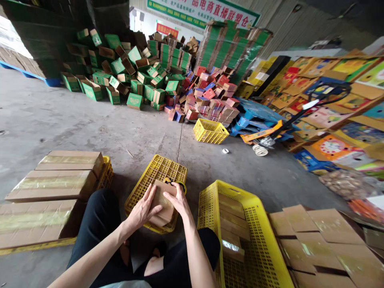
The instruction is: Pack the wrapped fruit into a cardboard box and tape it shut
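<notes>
In the head view, the left hand (147, 210) lies flat against the left side and top of a small cardboard box (165, 191), its fingers stretched out and the thumb spread wide. The right hand (179, 199) is at the box's right side, thumb laid across the top and the other fingers reaching toward the far right edge; whether they grip it or only rest there, I cannot tell. The box sits between both hands on an upturned yellow crate (159, 165), with a strip of clear tape on its top face. A yellow and black tape dispenser (183, 186) lies just beyond the right fingers, partly hidden by them. To the left, long taped cartons (54, 186) rest on another yellow crate (106, 174). Near the right knee stands an open yellow crate (258, 224) with several small boxes (234, 214) along its left part, and farther right lie rows of flat-topped cardboard boxes (324, 236). Ahead on the concrete floor (90, 128) are a small yellow crate (210, 132), a white roll (225, 151), and a pallet jack (270, 134) beside blue pallets (258, 110). Behind these, green boxes (135, 100) and red ones lie heaped.
</notes>
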{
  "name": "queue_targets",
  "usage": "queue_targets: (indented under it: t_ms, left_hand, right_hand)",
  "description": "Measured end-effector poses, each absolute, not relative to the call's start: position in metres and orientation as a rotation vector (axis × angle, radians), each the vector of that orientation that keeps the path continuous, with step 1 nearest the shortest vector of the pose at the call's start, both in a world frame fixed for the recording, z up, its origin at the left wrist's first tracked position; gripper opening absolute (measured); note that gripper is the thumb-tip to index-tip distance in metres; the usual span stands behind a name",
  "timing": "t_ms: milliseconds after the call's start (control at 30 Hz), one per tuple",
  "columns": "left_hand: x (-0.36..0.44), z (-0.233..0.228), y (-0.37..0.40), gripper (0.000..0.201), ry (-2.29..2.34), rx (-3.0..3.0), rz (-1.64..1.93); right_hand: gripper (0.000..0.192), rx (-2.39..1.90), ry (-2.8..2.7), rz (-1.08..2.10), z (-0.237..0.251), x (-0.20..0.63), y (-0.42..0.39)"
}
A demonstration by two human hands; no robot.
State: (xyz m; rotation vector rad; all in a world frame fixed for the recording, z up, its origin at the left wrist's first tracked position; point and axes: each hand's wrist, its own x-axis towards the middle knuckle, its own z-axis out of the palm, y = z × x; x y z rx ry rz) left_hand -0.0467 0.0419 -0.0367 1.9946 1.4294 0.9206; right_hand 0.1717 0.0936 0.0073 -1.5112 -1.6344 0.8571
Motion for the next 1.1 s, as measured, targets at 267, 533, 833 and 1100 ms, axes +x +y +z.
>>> queue_targets:
  t_ms: [267,533,833,1100]
  left_hand:
    - [-0.051,-0.033,0.045,0.090,1.371,1.849,0.918]
    - [-0.045,-0.034,0.037,0.088,1.388,1.866,0.943]
    - [-0.046,-0.045,0.046,0.095,1.366,1.800,1.065]
    - [-0.037,-0.054,0.045,0.096,1.342,1.716,1.108]
  right_hand:
    - [0.051,-1.589,-1.640,0.679,0.009,0.150,0.094]
    - [0.080,-1.466,-1.645,1.032,0.019,0.183,0.063]
    - [0.066,-1.570,-1.637,0.748,0.014,0.160,0.080]
    - [0.061,-1.668,-1.991,0.325,0.015,0.144,0.092]
